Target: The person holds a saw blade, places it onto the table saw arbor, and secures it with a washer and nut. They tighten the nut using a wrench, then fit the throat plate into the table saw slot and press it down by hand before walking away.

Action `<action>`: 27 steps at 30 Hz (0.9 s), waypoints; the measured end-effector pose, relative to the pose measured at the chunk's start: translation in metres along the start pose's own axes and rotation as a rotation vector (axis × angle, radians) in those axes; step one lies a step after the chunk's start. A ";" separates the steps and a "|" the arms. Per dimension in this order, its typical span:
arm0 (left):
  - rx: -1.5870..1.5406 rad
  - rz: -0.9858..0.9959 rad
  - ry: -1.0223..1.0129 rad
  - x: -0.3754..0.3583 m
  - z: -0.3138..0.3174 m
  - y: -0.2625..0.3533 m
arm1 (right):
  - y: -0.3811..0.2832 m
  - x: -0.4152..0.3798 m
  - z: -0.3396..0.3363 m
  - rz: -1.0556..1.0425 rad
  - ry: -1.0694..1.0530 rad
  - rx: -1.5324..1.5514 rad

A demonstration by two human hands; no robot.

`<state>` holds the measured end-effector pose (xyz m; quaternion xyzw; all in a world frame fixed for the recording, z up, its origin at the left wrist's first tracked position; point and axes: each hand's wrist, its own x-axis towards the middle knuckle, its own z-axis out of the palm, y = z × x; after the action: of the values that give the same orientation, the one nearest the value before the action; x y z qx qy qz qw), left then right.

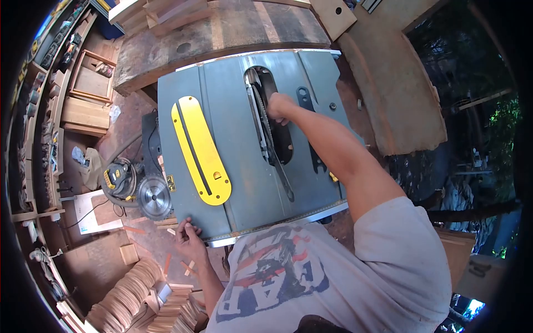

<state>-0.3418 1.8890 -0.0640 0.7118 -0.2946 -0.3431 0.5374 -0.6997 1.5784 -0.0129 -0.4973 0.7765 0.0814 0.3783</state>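
Grey steel makes up the table saw's tabletop, where the yellow throat plate lies lifted out and set to the left of the open blade slot. The right hand reaches into that slot beside the saw blade, which sits edge-on in the opening; whether its fingers are curled around anything down there cannot be told, since they are hidden below the surface. The left hand rests on the near edge of the tabletop, fingers together and pressed flat against the rim. A black wrench lies just right of the slot, and a loose circular blade sits on the floor at the left. The blade looks stiff, thin and sharp-toothed, likely best held by its flat body near the centre, away from the teeth
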 end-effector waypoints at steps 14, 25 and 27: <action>0.016 0.031 -0.017 -0.003 0.006 0.005 | 0.006 -0.008 0.003 0.035 -0.115 0.092; 0.025 0.056 0.001 -0.005 0.004 0.005 | 0.006 -0.021 0.000 -0.043 -0.077 0.031; 0.003 0.032 -0.019 -0.004 0.001 0.000 | 0.010 -0.015 0.000 -0.055 -0.091 0.105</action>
<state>-0.3450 1.8915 -0.0635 0.7044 -0.3116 -0.3410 0.5390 -0.7050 1.5945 -0.0052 -0.4939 0.7477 0.0528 0.4407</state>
